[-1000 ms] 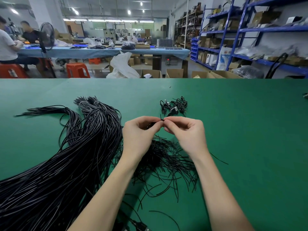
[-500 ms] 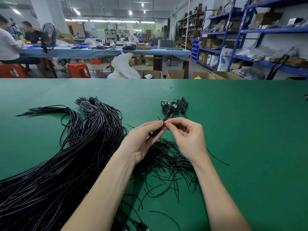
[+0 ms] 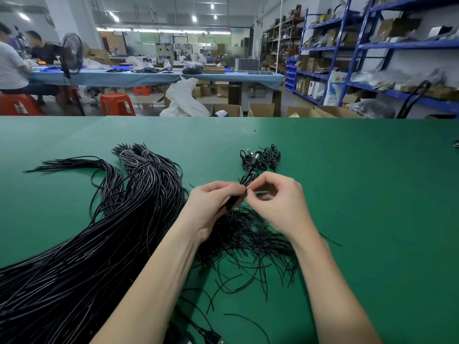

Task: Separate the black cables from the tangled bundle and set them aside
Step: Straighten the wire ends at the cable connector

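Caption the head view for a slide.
Both hands, left hand and right hand, pinch a black cable above the green table.

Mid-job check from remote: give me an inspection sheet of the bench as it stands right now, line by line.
Surface: green mat, flat, covers the whole bench.
Job's things: large cable bundle sweeping from the near left toward the far middle; loose tangle under the wrists; small coiled pile set apart behind the hands.
Clutter: black connector at the near edge.
Grippers: left hand grips a short bunch of cable ends; right hand pinches at the bunch's tip.
Cables: all black; a few stray strands lie beside the tangle.
Surroundings: blue shelving on the right, blue-covered table behind, seated people far left, orange stools.
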Demonstrator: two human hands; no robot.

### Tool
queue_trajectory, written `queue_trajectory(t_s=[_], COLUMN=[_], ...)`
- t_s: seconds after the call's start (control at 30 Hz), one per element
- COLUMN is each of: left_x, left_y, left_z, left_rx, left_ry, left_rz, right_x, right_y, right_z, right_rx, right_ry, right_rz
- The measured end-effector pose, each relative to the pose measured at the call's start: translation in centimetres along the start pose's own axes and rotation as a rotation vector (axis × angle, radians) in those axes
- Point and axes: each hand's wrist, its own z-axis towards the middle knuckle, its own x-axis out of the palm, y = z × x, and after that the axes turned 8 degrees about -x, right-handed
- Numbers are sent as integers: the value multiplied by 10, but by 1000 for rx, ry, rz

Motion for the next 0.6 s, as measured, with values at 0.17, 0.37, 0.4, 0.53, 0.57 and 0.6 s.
queue_trajectory(t_s=[0.17,0.37,0.4,0.53,0.57,0.6], left_x=[1,4,4,6,6,5], left_y=[2,6,6,9,9,7], left_z=[1,-1,0,0,1,0], left_rx=[183,355,360,383,373,344], left_ry=[-82,-72,-66,-89,-85,-68], left_rz=[153,192,204,235,232,221], right_x=[-4,0,1,7,7,6], right_y=[3,4,4,5,5,4], right_z=[6,7,8,8,7,6], right_rx=[41,170,178,132,104,73], right_ry=[34,-62,-68,-114,-112,-106], right_rz=[-23,51,36,-43,-47,-51])
